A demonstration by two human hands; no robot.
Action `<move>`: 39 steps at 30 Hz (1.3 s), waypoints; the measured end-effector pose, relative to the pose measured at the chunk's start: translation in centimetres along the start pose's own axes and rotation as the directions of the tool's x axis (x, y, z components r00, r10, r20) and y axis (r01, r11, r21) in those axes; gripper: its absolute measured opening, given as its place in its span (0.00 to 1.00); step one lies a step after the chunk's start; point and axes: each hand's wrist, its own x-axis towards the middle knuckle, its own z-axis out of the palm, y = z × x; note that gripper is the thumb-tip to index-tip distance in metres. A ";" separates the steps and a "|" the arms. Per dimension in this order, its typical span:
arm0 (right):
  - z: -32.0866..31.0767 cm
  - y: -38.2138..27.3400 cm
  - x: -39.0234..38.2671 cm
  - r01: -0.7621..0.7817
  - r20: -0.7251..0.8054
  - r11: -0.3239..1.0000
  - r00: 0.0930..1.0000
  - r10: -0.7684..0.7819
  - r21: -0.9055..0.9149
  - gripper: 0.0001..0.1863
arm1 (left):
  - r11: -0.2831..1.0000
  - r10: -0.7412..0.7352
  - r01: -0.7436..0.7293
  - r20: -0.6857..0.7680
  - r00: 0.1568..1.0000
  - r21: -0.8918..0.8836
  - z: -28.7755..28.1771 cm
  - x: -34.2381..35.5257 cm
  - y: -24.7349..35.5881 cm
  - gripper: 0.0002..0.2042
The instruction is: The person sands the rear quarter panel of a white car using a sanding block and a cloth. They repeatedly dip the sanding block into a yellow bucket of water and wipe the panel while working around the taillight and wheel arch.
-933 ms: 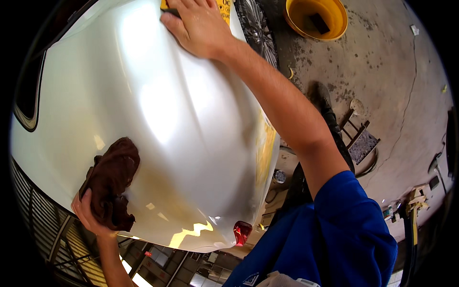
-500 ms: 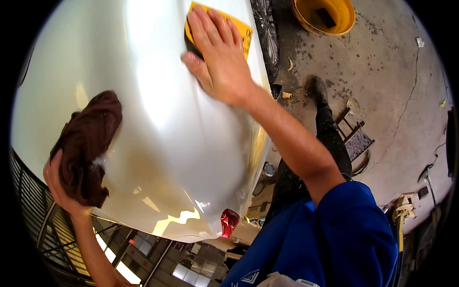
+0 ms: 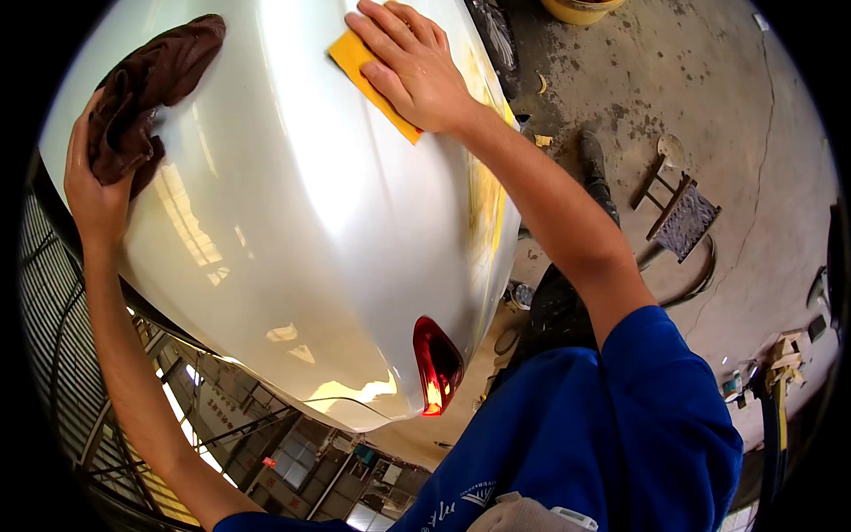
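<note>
A glossy white car body point(image 3: 301, 204) fills the middle of the view, with a red tail light point(image 3: 436, 365) at its lower edge. My right hand point(image 3: 415, 66) lies flat on a yellow sanding sheet point(image 3: 362, 66), pressing it against the panel near the top. My left hand point(image 3: 97, 191) grips a crumpled dark brown rag point(image 3: 146, 84) and holds it against the panel's upper left side. A yellowish patch point(image 3: 486, 191) runs down the panel's right edge.
A stained concrete floor point(image 3: 709, 115) spreads to the right. On it stand a small metal stool point(image 3: 678, 213) and, at the top edge, a yellow tub point(image 3: 581, 9). A dark tyre point(image 3: 495, 31) shows beside the panel. My dark shoe point(image 3: 594, 164) rests on the floor.
Both hands and the panel have shifted in the view: my right hand with the yellow sheet sits lower and more to the centre, my left hand with the rag higher up, and the tail light shows fully.
</note>
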 end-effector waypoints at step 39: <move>1.1 -6.6 -9.3 -0.233 -0.028 0.971 0.972 0.235 0.044 0.30 | 0.997 -0.022 0.013 0.113 0.993 0.076 1.1 -6.6 4.5 0.31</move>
